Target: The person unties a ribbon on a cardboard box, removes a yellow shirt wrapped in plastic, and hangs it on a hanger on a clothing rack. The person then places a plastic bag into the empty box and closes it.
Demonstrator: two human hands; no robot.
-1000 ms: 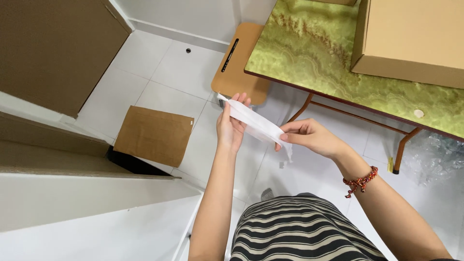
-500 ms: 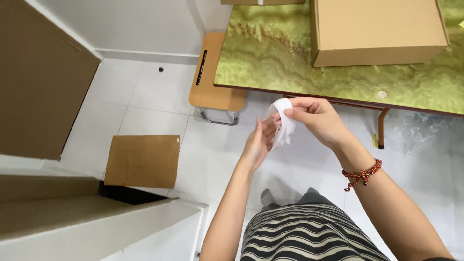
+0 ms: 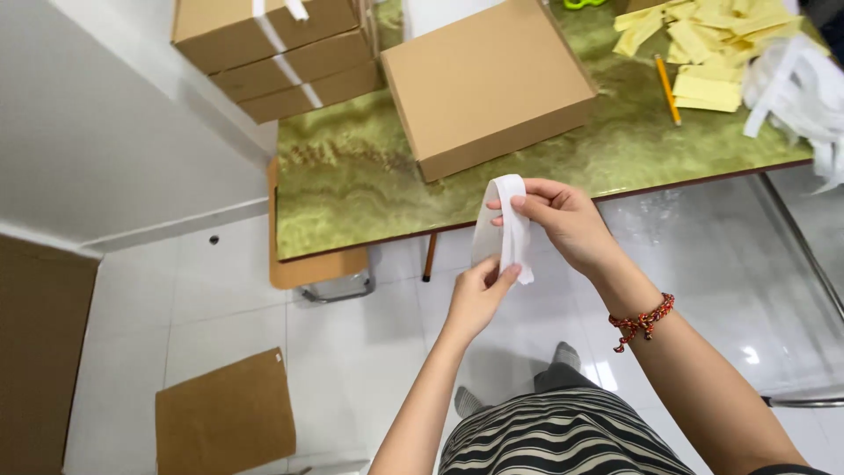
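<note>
White paper strip (image 3: 505,224) folded into a loop, its back layer hidden; it hangs in front of the green marbled table (image 3: 369,189) edge. Right hand (image 3: 563,220) pinches the loop's top, fingers closed on it; left hand (image 3: 479,295) pinches the lower end. Flat brown cardboard box (image 3: 488,84) on table, stacked cartons (image 3: 272,48) cut off at top, yellow slips (image 3: 694,48), pencil (image 3: 666,88). Cardboard sheet (image 3: 224,422) on tiled floor.
</note>
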